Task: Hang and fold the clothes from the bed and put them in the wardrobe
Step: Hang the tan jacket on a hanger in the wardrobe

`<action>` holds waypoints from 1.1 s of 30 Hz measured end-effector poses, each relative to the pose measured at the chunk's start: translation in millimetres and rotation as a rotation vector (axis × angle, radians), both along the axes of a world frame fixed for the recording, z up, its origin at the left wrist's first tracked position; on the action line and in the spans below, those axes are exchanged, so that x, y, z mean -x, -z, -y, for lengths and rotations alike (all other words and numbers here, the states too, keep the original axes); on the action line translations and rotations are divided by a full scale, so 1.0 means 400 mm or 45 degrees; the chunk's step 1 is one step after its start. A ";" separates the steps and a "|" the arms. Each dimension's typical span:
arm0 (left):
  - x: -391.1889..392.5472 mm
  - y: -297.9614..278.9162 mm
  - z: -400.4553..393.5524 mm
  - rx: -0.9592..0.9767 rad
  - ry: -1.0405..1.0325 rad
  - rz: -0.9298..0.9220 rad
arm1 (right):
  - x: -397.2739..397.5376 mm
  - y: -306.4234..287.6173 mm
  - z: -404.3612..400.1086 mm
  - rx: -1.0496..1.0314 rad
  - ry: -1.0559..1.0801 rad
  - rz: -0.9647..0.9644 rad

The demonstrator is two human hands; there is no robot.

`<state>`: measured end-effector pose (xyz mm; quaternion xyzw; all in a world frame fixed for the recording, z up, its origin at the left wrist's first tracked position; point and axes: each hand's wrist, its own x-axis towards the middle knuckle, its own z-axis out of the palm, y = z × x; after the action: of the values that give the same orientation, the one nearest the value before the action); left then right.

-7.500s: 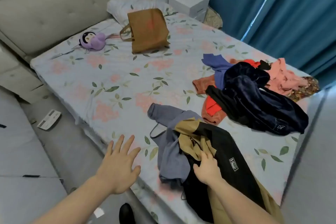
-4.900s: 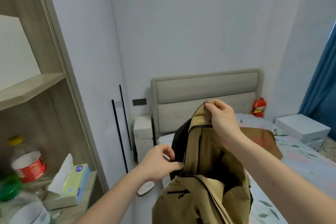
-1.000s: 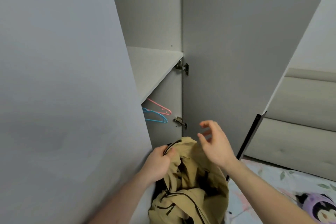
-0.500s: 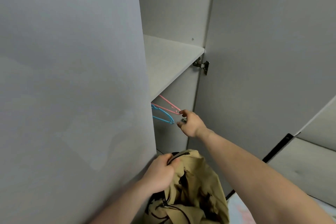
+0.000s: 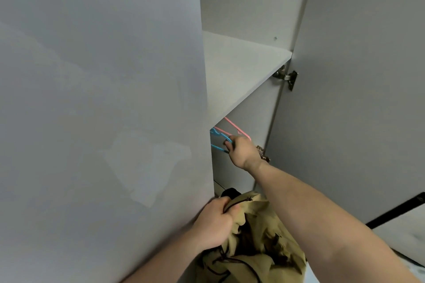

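Below the wardrobe shelf (image 5: 232, 71), my right hand (image 5: 241, 151) is curled around the blue hanger (image 5: 219, 142), with the pink hanger (image 5: 234, 127) just above it. Lower still beneath that shelf, my left hand (image 5: 216, 223) is clenched on the collar of the tan jacket (image 5: 257, 243), bunched in front of the wardrobe opening.

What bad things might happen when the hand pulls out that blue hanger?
The right hand grips the blue hanger, which hangs right beside the pink hanger. They might snag, and the pink one could come off too.

The left hand holds the tan jacket only at its bunched top edge, with the rest drooping. It might slip down, or a loose cord could catch on something.
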<state>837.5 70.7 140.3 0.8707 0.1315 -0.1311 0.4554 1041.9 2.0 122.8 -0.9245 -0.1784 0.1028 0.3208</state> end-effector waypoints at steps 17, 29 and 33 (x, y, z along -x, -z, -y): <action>0.032 -0.039 0.051 0.127 0.088 0.014 | 0.166 -0.141 0.190 -0.205 0.127 0.195; 0.061 -0.072 0.059 0.270 0.044 -0.002 | 0.628 -0.195 0.533 -0.389 0.654 0.283; 0.085 -0.084 0.070 0.371 0.050 -0.004 | 0.805 -0.202 0.623 -0.404 0.905 0.301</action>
<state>803.6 42.7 173.9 0.7975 0.0946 -0.1591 0.5742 719.9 -247.0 203.6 -0.8730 0.1031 -0.1503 0.4523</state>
